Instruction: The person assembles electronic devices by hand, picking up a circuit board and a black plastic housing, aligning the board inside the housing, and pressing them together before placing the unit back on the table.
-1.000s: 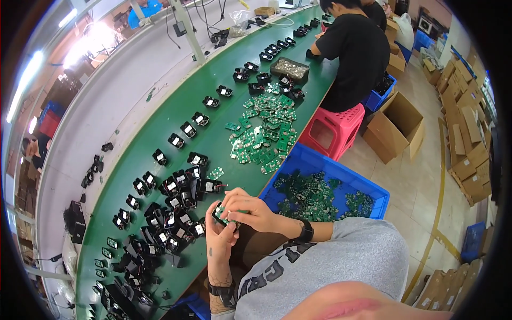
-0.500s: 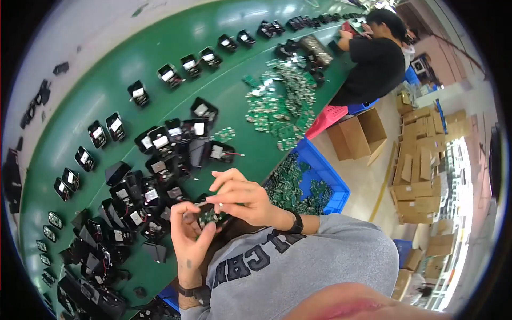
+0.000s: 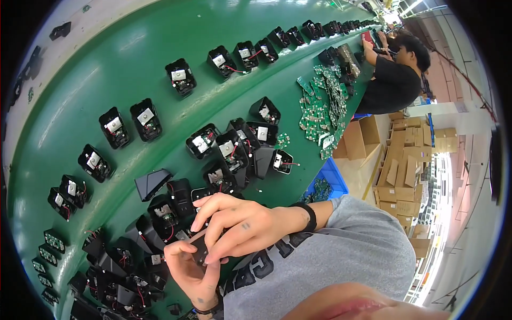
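Close to my chest, both hands are on a small dark, flat-sided piece [image 3: 200, 248] with little marks or holes on its face. My left hand [image 3: 188, 266] holds it from below and the left, with thumb and fingers curled round its edges. Across its top lies my right hand [image 3: 240, 224], fingers bent and fingertips pressed on its near side. Much of the piece is hidden by the fingers, so its exact kind is not clear. Just beyond the hands lie black plastic housings [image 3: 162, 210] with white blocks, green boards and red wires inside.
Housings stand in a row [image 3: 146, 120] along the green table [image 3: 213, 98]. A heap of green circuit boards [image 3: 322, 109] lies to the far right, above a blue bin [image 3: 337, 180]. Another person [image 3: 394, 80] works beyond, near cardboard boxes [image 3: 400, 176].
The view has shifted, bringing the table closer. A green circuit board showed in my left hand before; a dark face shows now. My right hand has come down over the piece.
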Tool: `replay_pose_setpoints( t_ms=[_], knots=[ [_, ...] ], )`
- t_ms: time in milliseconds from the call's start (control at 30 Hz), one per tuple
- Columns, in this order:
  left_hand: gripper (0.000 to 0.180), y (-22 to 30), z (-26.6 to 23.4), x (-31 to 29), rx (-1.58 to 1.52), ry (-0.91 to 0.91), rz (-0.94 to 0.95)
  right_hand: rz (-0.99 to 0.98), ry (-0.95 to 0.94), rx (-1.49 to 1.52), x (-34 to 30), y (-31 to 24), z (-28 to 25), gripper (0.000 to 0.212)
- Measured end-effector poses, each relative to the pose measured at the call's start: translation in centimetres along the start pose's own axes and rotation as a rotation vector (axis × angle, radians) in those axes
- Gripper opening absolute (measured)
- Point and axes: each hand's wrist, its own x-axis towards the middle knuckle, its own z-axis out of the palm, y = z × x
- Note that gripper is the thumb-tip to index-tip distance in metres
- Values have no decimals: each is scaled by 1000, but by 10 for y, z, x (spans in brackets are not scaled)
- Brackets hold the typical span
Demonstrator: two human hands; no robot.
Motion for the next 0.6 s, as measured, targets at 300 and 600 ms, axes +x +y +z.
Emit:
replay_pose_setpoints(
  t_ms=[300,600],
  knots=[
    [43,2,10,5,25,194,89,191,119,-128,1,-5,-7,12],
    [40,-3,33,-13,195,212,291,136,105,-360,-19,-32,-4,12]
  ],
)
